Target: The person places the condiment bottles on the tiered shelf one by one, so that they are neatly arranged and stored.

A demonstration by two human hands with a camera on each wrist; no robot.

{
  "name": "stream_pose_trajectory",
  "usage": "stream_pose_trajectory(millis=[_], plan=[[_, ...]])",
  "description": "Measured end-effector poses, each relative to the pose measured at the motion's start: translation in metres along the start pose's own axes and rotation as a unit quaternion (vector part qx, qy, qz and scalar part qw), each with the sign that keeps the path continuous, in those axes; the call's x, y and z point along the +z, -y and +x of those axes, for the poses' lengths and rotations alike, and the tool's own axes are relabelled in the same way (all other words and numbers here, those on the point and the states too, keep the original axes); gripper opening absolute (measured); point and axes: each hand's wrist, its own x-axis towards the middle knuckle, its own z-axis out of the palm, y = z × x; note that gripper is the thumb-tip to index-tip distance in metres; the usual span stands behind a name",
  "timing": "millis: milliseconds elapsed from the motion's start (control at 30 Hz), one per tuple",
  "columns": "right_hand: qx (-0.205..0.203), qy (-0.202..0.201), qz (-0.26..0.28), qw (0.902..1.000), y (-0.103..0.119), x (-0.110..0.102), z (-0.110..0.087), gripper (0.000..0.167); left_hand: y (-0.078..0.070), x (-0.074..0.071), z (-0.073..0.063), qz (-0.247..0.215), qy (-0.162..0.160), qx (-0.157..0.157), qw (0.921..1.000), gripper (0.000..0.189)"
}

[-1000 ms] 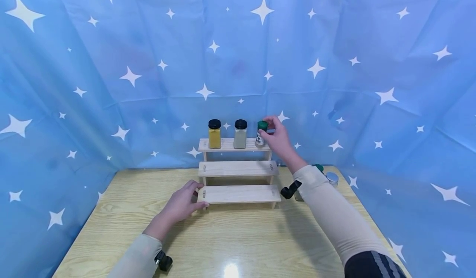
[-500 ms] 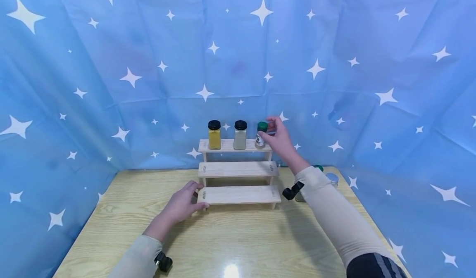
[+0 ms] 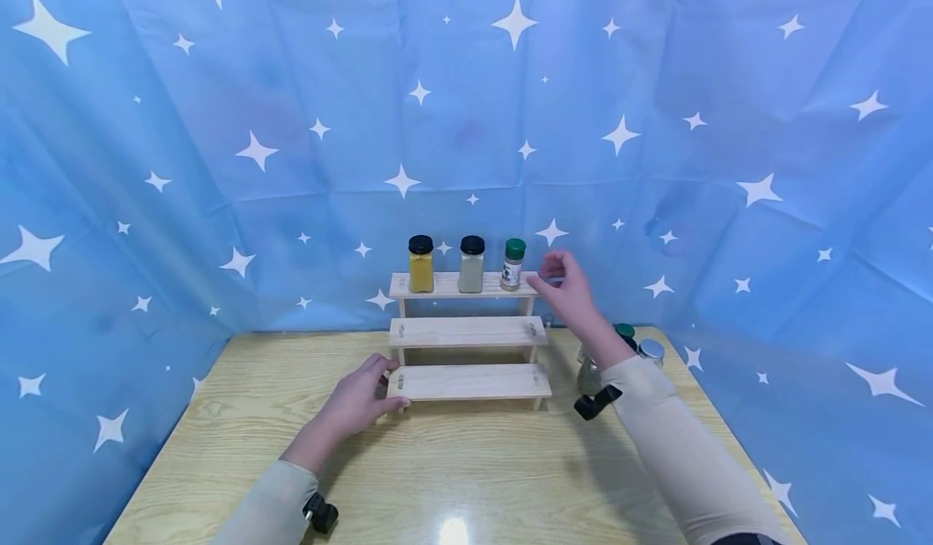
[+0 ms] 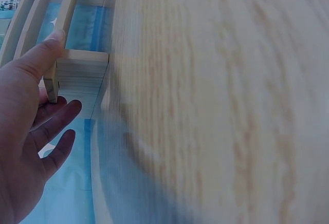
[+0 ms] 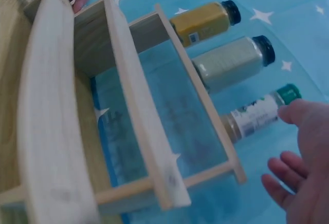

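Wooden rack (image 3: 468, 332), three steps, on a pale wood-grain worktop (image 3: 452, 464). Blue cloth (image 3: 466, 132) with white stars hangs behind and at both sides.

Left hand (image 3: 355, 398): at the left end of the bottom shelf (image 3: 468, 381), pinching the board. Thumb on the near edge, index finger behind; remaining fingers loosely bent, as the left wrist view shows.

Right hand (image 3: 572, 294): just right of the top shelf (image 3: 446, 284), holding nothing. Thumb and fingers stand apart, fingers half-bent. Thumb tip near the green-capped jar (image 3: 512, 274), a narrow gap between them in the head view.

Green-capped jar: upright at the right end of the top shelf, white label with dark print. To its left, a black-lidded jar of pale powder (image 3: 470, 273); farther left, a black-lidded jar of yellow powder (image 3: 420, 271). Both upright, all three well spaced in a row.

Right of the rack, more containers partly hidden by the right arm: a green cap (image 3: 624, 330) and a silvery lid (image 3: 651, 349) show; contents unclear.
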Motion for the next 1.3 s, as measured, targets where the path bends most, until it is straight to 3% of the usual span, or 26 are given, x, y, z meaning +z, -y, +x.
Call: stream_pose_trajectory(millis=[267, 500, 733, 1300], plan=[[0.013, 0.011, -0.034, 0.9993, -0.019, -0.030, -0.038, 0.041, -0.001, 0.001, -0.002, -0.002, 0.002, -0.009, 1.0000, 0.070], [-0.017, -0.012, -0.081, 0.9965, -0.028, -0.055, -0.065, 0.040, -0.003, -0.001, -0.003, -0.008, 0.002, -0.011, 0.9999, 0.067], [-0.015, -0.029, -0.108, 0.9936, -0.043, -0.077, -0.091, 0.037, -0.004, -0.001, -0.003, -0.012, 0.001, -0.008, 0.9999, 0.067], [-0.044, -0.066, -0.154, 0.9848, -0.071, -0.098, -0.133, 0.028, -0.003, -0.001, -0.001, -0.011, -0.002, -0.003, 0.9999, 0.067]])
